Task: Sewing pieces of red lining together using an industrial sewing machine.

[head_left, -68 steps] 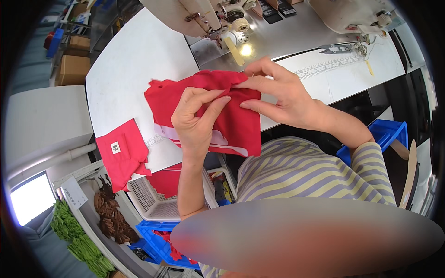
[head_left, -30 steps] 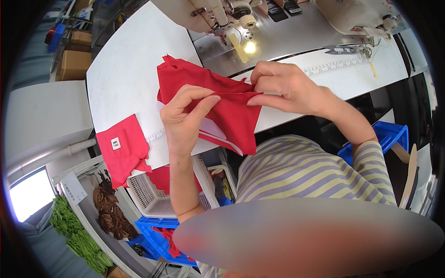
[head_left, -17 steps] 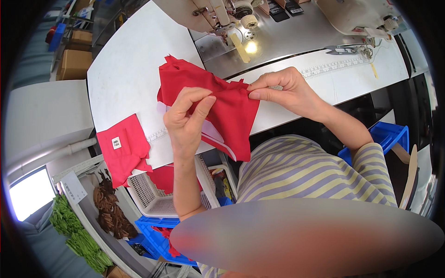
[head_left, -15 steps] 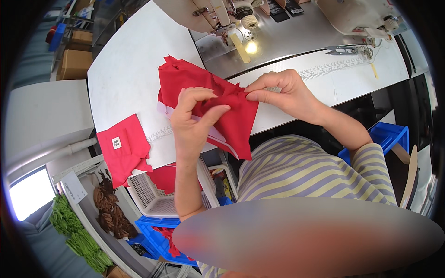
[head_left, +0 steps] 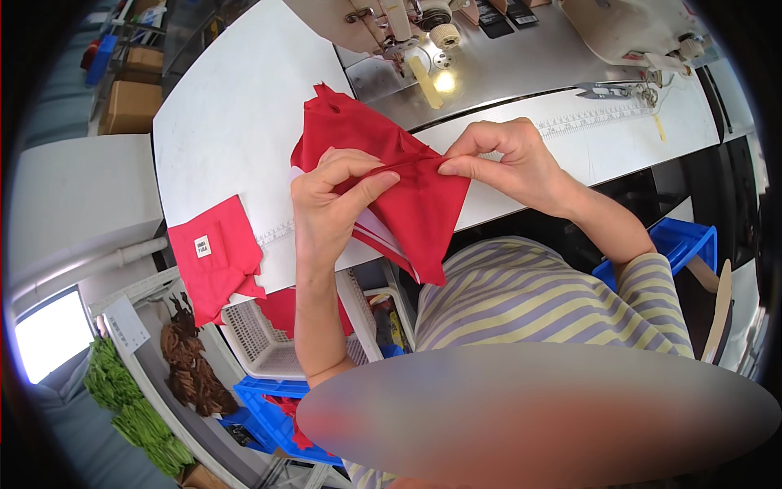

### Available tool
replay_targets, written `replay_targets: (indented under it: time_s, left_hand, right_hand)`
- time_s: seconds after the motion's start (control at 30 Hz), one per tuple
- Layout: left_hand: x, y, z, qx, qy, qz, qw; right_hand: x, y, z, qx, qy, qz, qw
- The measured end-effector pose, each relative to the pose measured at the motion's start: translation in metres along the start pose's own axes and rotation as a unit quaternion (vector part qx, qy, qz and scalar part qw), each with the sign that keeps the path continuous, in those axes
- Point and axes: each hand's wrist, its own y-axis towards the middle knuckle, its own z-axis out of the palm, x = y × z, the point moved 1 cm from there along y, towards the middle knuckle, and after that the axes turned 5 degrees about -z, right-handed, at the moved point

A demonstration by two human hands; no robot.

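A piece of red fabric (head_left: 432,204) with a pale lining at its lower left edge is held up over the front of the white table. My left hand (head_left: 330,200) pinches a folded edge of it between thumb and fingers. At the other end of that edge, my right hand (head_left: 509,163) grips the fabric between thumb and forefinger. The edge runs nearly straight between the two hands. Part of the cloth behind my left hand is hidden. Further left, a second red fabric piece (head_left: 224,273) with a small white label (head_left: 203,245) hangs over the table edge.
A sewing machine (head_left: 399,24) with a lit needle area stands beyond my hands. Thread snips (head_left: 603,90) lie at the right on the table (head_left: 216,122). Below the table edge are a white basket (head_left: 252,346) with red fabric and blue crates (head_left: 261,391).
My left hand has closed its pinch on the fabric edge, and the edge is now drawn straighter between both hands. The cloth has shifted slightly to the right.
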Motion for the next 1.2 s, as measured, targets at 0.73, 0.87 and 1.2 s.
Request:
replay_targets:
  time_s: [0.73, 0.87, 1.2]
  left_hand:
    - [0.009, -0.002, 0.000, -0.007, -0.087, -0.103, 0.991]
    - [0.021, -0.012, -0.005, -0.020, -0.083, -0.091, 0.992]
    - [-0.026, -0.064, -0.086, -0.230, 0.222, -0.101, 0.942]
  right_hand:
    - [-0.006, 0.001, -0.006, 0.018, 0.073, 0.075, 0.994]
    - [-0.004, 0.005, -0.001, 0.034, 0.078, 0.087, 0.993]
    - [0.012, 0.040, 0.119, 0.035, -0.115, -0.419, 0.900]
